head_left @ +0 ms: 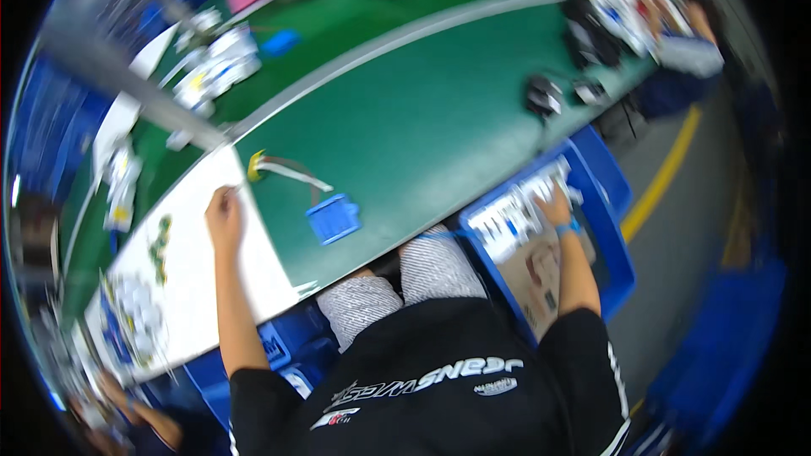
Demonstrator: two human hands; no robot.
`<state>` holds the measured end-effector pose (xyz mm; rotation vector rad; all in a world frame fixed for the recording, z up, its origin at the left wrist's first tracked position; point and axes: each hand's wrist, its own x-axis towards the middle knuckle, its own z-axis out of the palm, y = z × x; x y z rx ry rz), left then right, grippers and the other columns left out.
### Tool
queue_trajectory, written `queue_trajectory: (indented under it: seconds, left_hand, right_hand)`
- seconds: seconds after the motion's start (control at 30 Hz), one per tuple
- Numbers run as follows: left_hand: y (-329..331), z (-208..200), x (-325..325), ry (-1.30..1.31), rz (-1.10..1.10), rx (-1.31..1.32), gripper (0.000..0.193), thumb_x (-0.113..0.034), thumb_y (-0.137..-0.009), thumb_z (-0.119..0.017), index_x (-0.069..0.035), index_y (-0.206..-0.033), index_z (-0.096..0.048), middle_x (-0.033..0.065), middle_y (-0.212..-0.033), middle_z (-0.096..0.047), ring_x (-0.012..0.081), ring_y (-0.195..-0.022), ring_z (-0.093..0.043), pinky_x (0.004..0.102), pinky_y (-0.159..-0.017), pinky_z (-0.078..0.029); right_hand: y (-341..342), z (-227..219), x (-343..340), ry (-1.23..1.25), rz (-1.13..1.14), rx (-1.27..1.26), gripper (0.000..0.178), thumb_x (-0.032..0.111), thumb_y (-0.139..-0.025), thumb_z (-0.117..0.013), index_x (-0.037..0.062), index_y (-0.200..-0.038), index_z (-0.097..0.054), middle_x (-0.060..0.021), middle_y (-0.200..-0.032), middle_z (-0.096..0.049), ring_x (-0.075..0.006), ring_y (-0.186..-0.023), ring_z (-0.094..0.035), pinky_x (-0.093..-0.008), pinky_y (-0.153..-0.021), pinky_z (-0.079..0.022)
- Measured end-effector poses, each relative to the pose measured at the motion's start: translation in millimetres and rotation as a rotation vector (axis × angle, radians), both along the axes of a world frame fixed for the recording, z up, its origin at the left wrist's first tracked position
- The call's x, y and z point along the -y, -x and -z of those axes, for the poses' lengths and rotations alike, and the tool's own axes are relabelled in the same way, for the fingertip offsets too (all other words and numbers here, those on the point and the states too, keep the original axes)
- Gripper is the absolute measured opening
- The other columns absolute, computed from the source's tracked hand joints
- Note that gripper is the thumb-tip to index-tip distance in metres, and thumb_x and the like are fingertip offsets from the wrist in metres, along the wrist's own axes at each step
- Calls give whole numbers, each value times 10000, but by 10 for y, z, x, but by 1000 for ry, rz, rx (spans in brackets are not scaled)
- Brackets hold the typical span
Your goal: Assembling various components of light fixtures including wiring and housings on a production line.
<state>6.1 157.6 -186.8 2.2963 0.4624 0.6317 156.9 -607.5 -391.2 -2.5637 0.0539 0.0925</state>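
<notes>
My left hand (223,213) is closed just above the white sheet on the table's left part; whatever its fingers hold, if anything, is hidden. On my right, my right hand (553,205) reaches into a blue bin (625,274), its fingers apart and touching white packets (509,221) with printed labels. A blue band (569,227) circles my right wrist. Brown cardboard (532,274) shows in the bin beneath my forearm. Between my hands on the green table lie a small blue plastic tray (334,219) and a yellow roll (256,165) with a pale strip trailing from it.
Small green-yellow pieces (160,249) and a pile of clear-wrapped items (135,312) lie on the white sheet (198,287). A grey post (160,105) rises at the left. Black items (543,95) sit at the far right. Other people's hands work at the far edge, right and lower left.
</notes>
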Motion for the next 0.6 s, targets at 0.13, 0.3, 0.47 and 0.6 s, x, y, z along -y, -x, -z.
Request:
queue_trajectory:
  seconds: [0.13, 0.3, 0.47, 0.6]
  left_hand:
    - [37, 66, -41, -64, 47, 52, 158, -58, -886, -584, -5, -1005, -673, 135, -818, -650, 212, -729, -605, 336, -689, -506]
    - [223, -11, 51, 324, -99, 333, 128, -60, -939, -602, -54, -1032, -689, 28, -846, -668, 90, -757, -559, 291, -668, -479]
    - [1027, -823, 1118, 472, 38, 468, 126, -81, -968, -606, -57, -1076, -665, 18, -896, -668, 98, -796, -602, 286, -736, -496]
    - [1485, -609, 1922, 801, 150, 291, 257, -166, -1002, -618, -58, -1234, -599, 27, -996, -626, 106, -947, -595, 282, -864, -485]
  right_hand:
    - [62, 314, 191, 167, -95, 115, 996, 382, -746, -835, -88, -1489, -369, -300, -1508, -438, -433, -1397, -426, -436, -1185, -336]
    - [-371, 320, 570, 362, -7, 214, 856, 414, -749, -850, -60, -1380, -520, -228, -1371, -601, -357, -1227, -602, -445, -1068, -469]
    - [-1378, 104, -1695, -44, -511, 475, 781, 358, -769, -839, -46, -1364, -536, -214, -1349, -607, -331, -1196, -611, -429, -1049, -482]
    - [-640, -759, -2188, -360, -669, 624, 707, 301, -789, -828, -33, -1348, -552, -199, -1328, -614, -305, -1164, -619, -412, -1030, -494]
